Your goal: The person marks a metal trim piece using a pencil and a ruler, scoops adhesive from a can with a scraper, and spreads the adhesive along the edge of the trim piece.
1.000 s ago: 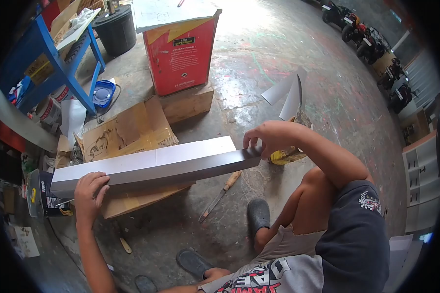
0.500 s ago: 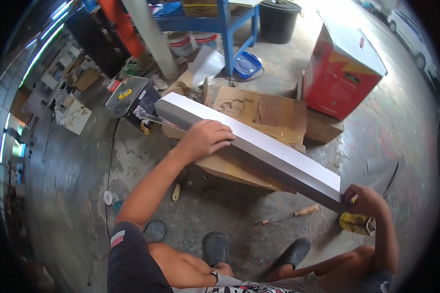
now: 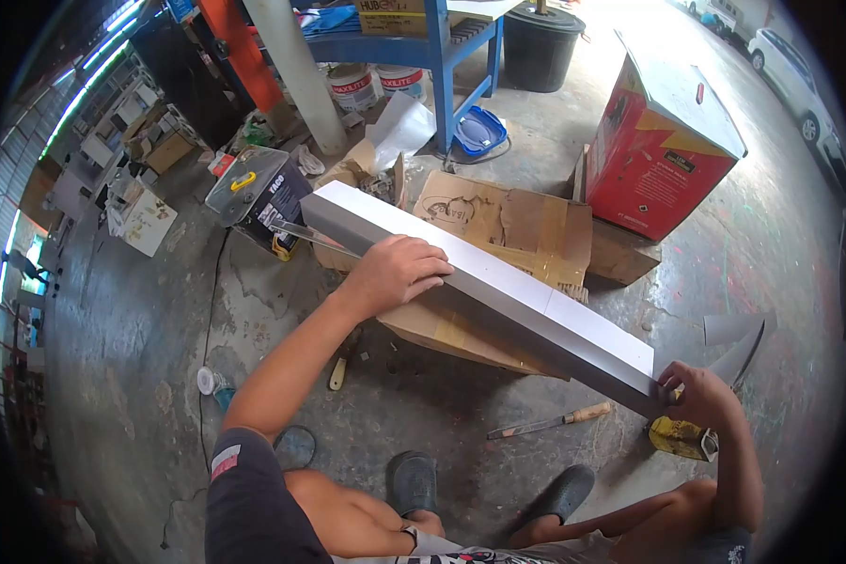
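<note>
A long board (image 3: 498, 273), white on top with a grey strip along its near side, lies slanted over a cardboard box (image 3: 461, 331). My left hand (image 3: 399, 273) grips its near edge left of the middle, fingers on top and thumb against the side. At the board's right end, my right hand (image 3: 694, 390) pinches the end of the grey strip. Beneath that hand sits a yellow can (image 3: 679, 438). A wooden-handled blade (image 3: 550, 421) lies on the floor below the board. Past the board's left end pokes a thin metal tool (image 3: 312, 236).
A red tin (image 3: 653, 174) stands on a wooden block at the back right. Behind the box are a blue bench (image 3: 442, 94) and a blue tray (image 3: 479, 130). A black box (image 3: 268, 202) stands left, and a small handled tool (image 3: 338, 373) lies on the floor.
The view has swung left since the first frame, shifting the board and hands across the picture. My left hand remains on the edge and my right hand at the right end.
</note>
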A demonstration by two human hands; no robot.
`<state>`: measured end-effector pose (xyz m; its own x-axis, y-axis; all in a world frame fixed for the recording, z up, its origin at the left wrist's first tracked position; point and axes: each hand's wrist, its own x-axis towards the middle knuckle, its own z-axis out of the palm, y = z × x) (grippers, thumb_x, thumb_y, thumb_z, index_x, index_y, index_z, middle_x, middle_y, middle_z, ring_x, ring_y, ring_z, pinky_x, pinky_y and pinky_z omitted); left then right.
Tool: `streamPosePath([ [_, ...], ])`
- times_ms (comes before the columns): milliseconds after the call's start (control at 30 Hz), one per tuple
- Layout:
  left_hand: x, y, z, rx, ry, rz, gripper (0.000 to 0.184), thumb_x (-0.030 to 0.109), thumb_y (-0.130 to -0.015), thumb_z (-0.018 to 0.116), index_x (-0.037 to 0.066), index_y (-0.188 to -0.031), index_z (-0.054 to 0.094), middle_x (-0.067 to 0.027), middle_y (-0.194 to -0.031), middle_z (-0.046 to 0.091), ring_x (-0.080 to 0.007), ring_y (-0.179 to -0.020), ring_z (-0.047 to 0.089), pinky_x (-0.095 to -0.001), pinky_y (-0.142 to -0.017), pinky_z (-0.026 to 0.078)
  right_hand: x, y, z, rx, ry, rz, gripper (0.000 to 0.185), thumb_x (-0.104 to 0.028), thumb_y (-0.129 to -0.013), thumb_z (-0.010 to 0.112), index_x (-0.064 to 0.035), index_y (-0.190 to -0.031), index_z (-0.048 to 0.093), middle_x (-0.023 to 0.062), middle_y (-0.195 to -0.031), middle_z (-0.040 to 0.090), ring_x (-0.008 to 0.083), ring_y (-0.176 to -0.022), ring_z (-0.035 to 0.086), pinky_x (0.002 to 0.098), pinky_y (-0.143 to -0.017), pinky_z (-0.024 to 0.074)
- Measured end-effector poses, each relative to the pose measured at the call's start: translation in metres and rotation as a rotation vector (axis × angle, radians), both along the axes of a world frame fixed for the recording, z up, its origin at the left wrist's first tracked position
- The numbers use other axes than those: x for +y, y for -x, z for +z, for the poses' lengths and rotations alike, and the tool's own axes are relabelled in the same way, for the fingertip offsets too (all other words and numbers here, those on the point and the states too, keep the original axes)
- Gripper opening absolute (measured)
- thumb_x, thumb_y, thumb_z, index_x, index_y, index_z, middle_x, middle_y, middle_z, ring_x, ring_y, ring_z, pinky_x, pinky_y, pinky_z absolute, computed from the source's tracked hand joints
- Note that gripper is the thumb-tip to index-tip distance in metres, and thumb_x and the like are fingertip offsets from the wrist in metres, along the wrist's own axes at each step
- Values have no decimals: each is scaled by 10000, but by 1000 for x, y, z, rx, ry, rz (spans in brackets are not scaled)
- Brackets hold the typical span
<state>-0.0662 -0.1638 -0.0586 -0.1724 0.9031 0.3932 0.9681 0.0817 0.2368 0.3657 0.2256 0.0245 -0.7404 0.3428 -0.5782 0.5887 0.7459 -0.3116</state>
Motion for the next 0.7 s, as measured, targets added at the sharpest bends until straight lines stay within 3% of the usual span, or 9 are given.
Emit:
streamPosePath([
  [267,1,-7,5,-17,7,26,219,206,-977,816,128,-1181,806,-37,-1255,779,-265,-1223,717,-449,-1066,549,-2,1,3,9,-72,50,545,-110,-745,935,-80,-1259,756,131,-1166,832,297,-950,824,408,-875,648],
  [433,4,-15,11,-37,40,45,211,156,-955,810,103,-1158,801,-68,-1228,760,-290,-1215,715,-450,-1065,551,-3,2,6,-25,-26,4,483,-161,-805,920,-100,-1249,739,139,-1132,840,378,-1031,799,460,-913,618],
  [700,10,-30,17,12,74,112,242,102,-926,812,125,-1164,773,-68,-1079,714,-305,-1072,713,-475,-951,564,0,2,5,-13,-12,41,508,-163,-803,909,-97,-1265,710,123,-1128,843,376,-1032,794,466,-913,609],
])
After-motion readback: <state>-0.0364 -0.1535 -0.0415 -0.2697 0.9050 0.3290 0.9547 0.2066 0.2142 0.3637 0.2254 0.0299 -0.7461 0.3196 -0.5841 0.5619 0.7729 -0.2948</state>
